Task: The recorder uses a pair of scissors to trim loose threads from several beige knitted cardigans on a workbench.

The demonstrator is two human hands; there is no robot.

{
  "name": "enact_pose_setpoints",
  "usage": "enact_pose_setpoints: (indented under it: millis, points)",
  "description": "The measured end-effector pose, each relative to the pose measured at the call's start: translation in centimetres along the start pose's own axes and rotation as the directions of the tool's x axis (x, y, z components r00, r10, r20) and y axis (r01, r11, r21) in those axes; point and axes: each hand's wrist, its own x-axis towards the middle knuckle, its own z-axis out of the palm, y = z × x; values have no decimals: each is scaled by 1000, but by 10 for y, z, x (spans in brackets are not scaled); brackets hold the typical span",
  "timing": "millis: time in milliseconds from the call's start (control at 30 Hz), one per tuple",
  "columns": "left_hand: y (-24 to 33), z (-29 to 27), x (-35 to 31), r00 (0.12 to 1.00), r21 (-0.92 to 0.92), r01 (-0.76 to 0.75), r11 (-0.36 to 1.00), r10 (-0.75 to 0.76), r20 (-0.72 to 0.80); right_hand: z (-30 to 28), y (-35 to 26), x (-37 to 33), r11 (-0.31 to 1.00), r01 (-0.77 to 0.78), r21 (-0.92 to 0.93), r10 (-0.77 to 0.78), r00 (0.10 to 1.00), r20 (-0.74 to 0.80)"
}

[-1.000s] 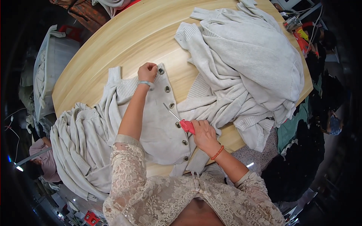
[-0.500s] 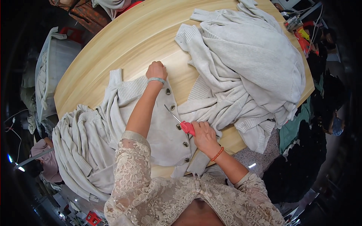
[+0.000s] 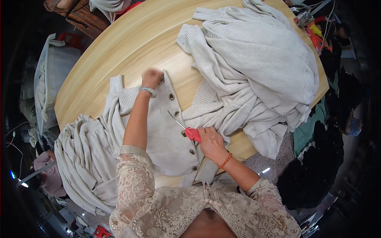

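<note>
A pale grey knit cardigan [image 3: 158, 127] lies flat in front of me, with a row of dark buttons down its right edge. My left hand [image 3: 152, 78], blurred by motion, is curled like a fist at the cardigan's far ribbed edge, next to the top button. Its fingertips are hidden. My right hand [image 3: 212, 143] is wrapped round a red-handled tool [image 3: 193, 134] with a thin metal shaft. The shaft points up and left over the cardigan, beside the buttons. Whether it has one blade or two pressed together, I cannot tell.
A big heap of pale grey knitwear [image 3: 262, 59] covers the right of the wooden table [image 3: 131, 47]. More folded knitwear [image 3: 85, 158] hangs over the left edge. A whitish bin [image 3: 59, 75] stands at the left, dark cloth [image 3: 313, 166] lies at the right, and another person [image 3: 51, 174] sits far left.
My left hand has shifted a little left along the cardigan's far edge and turned. The right hand keeps its hold on the red-handled tool. The whole view has slid slightly.
</note>
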Motion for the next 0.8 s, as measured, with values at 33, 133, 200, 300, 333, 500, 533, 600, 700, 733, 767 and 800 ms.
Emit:
enact_pose_setpoints:
  millis: [33, 133, 200, 300, 333, 500, 533, 600, 700, 733, 767, 800]
  points:
    - [0, -3, -1, 999, -45, 31, 999, -32, -11, 0, -1, 1, 1000, 3, 4, -3, 1000, 6]
    - [-2, -10, -3, 996, -7, 17, 1000, -17, -87, 2, -5, 2, 1000, 4, 10, -5, 1000, 18]
    - [-3, -15, -5, 993, -68, 56, 996, -63, -102, 1, -9, 3, 999, 29, -16, -29, 1000, -1]
    - [-1, -19, -6, 983, -233, 160, 959, -177, -53, 1, -8, 4, 998, 38, -58, -39, 999, -17]
    - [0, -15, -5, 971, -331, 229, 915, -239, 11, -1, -6, 3, 997, 27, -74, -28, 999, -16]
    - [-33, -29, 6, 961, -317, 277, 907, -264, 82, 4, -5, -1, 999, -7, -37, 7, 1000, -1]
    - [-37, -39, 2, 962, -450, 272, 851, -246, 115, 9, -8, -1, 999, 3, -46, -2, 1000, 18]
    - [-45, -46, 2, 944, -535, 320, 782, -310, 112, 3, -23, -3, 968, 83, -236, -54, 990, 127]
    - [-62, -53, 7, 936, -653, 321, 686, -333, 110, 27, -41, -3, 965, 91, -245, -68, 993, 101]
    - [-63, -45, 9, 935, -685, 321, 654, -335, 118, 31, -45, -5, 946, 124, -299, -103, 991, 86]
    - [-65, -44, 10, 934, -716, 312, 625, -340, 110, 41, -53, -3, 937, 125, -327, -102, 991, 88]
    - [-67, -46, 11, 939, -745, 293, 600, -326, 107, 51, -60, 0, 926, 136, -352, -110, 989, 94]
